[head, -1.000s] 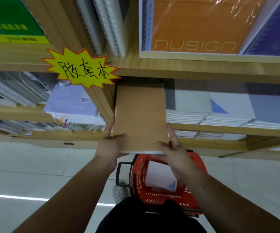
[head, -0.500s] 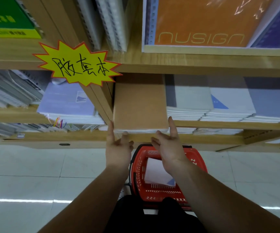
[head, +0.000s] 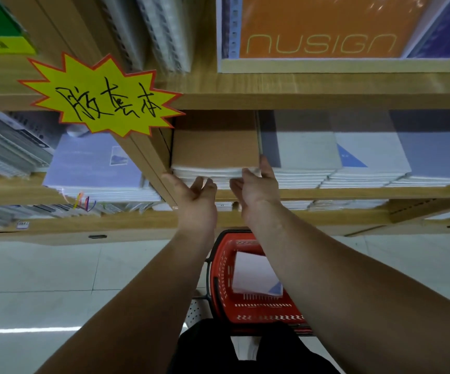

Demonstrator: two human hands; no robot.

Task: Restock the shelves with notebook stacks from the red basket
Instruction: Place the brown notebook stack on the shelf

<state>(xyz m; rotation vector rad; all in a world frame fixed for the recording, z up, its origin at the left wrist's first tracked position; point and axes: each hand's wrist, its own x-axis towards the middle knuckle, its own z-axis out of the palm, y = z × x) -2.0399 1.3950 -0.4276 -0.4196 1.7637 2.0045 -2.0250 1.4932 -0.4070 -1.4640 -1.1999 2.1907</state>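
A stack of brown-covered notebooks (head: 214,147) lies on the middle wooden shelf (head: 326,194), at the left end of its bay beside the wooden divider. My left hand (head: 195,194) has straight fingers, with fingertips against the stack's front edge. My right hand (head: 256,184) presses the stack's front right corner, fingers extended. The red basket (head: 223,287) stands on the floor below my arms, and a white notebook stack with a blue corner (head: 254,275) lies inside it.
White and pale blue notebook stacks (head: 353,157) fill the shelf to the right of the brown stack. A yellow starburst sign (head: 102,99) hangs on the divider. More notebooks (head: 94,166) lie in the left bay. An orange notebook (head: 321,25) stands on the shelf above.
The brown stack went from held out in front of the shelf to lying fully in the bay. Both hands let go of its edges and now push on its front.
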